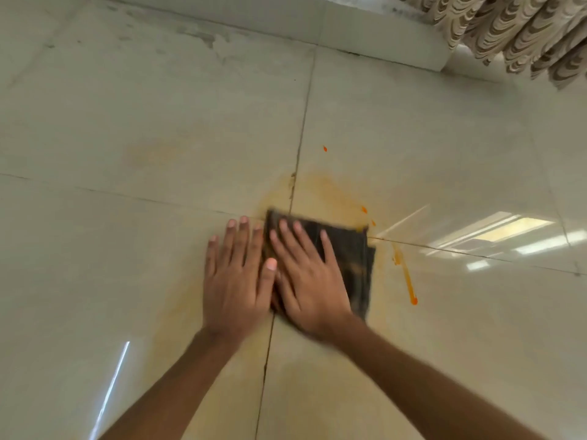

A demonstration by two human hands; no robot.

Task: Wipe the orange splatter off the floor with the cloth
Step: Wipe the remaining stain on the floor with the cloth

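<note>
A dark folded cloth point(352, 258) lies flat on the pale tiled floor point(158, 122), where several tiles meet. My right hand point(309, 281) presses flat on the cloth's left part, fingers spread. Beside it, my left hand point(236, 277) lies flat on the bare tile, its thumb touching the right hand and the cloth's edge. A faint orange smear point(320, 192) spreads past the cloth's far edge and near my left wrist. An orange streak point(408, 281) runs to the right of the cloth. Small orange drops point(324, 148) sit further off.
A white skirting ledge point(349, 33) runs along the far wall. A patterned beige curtain point(524, 33) hangs at the top right corner. Dark grout lines point(301, 128) cross the glossy tiles, which reflect window light at the right.
</note>
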